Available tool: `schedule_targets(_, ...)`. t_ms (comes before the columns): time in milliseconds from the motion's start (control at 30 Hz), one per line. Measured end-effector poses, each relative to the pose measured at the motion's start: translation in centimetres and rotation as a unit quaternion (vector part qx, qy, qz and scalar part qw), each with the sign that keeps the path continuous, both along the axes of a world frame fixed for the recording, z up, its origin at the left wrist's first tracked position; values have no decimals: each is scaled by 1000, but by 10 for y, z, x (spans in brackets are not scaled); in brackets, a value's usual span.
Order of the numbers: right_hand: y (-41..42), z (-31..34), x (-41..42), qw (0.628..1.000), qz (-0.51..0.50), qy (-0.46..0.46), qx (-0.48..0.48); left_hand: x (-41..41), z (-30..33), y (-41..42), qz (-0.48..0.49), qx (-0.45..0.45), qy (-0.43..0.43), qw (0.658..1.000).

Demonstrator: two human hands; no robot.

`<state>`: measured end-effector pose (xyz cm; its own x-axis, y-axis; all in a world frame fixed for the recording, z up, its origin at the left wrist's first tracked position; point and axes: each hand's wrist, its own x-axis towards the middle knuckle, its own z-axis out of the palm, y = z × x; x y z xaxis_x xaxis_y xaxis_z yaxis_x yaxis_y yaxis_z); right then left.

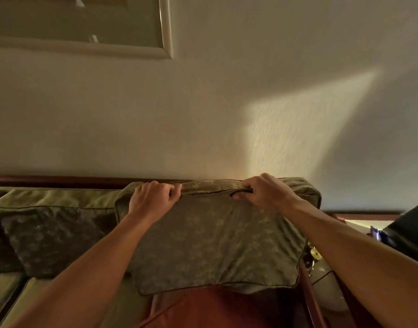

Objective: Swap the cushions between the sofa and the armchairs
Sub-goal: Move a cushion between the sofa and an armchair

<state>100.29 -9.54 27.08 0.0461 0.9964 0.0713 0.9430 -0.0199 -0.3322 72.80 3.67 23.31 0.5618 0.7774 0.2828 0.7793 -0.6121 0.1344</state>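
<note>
Both hands held a patterned green cushion (217, 242) by its top edge, just below the middle of the view. The left hand (153, 200), at about 9 o'clock from the cushion's top centre, had its fingers curled over the edge and gripped the fabric. The right hand (265, 190), at about 3 o'clock from the same spot, was clenched on the piped edge, the fingers folded over the top and the thumb tucked beneath. Both forearms reached in from the lower corners, at 7 and 5 o'clock.

The cushion stood upright against the sofa (61, 197), at the sofa's right end, and its top edge reached roughly level with the top of the green back pillow (307, 192) behind it. Its lower edge hung over a reddish cushion (215, 308) at 6 o'clock. A second patterned cushion (49, 240) leaned on the sofa back at 9 o'clock, apart from the held one. A dark wooden rail ran along the top of the sofa.

A framed picture (166, 27) hung on the wall (156, 114) at 11 o'clock. A patch of warm light (298, 133) lay on the wall at 2 o'clock. A dark object (409, 228) showed at the right edge, at 4 o'clock; what it was could not be told.
</note>
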Motion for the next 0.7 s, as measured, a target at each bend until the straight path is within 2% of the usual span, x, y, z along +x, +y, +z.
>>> schedule_targets(200, 21, -28, 14, 996, -11, -51, 75, 17, -29, 31, -4, 37, -40, 998)
schedule_targets(333, 19, -75, 13, 997, -9, -67, 45, 19, -77, 30, -28, 34, -51, 998)
schedule_targets(533, 2, -172, 4, 996, -26, -65, -47, 12, -175, 12, -36, -56, -40, 997)
schedule_targets(700, -2, -203, 14, 992, -93, -84, -17, 27, -194, 17, -40, -64, -51, 996)
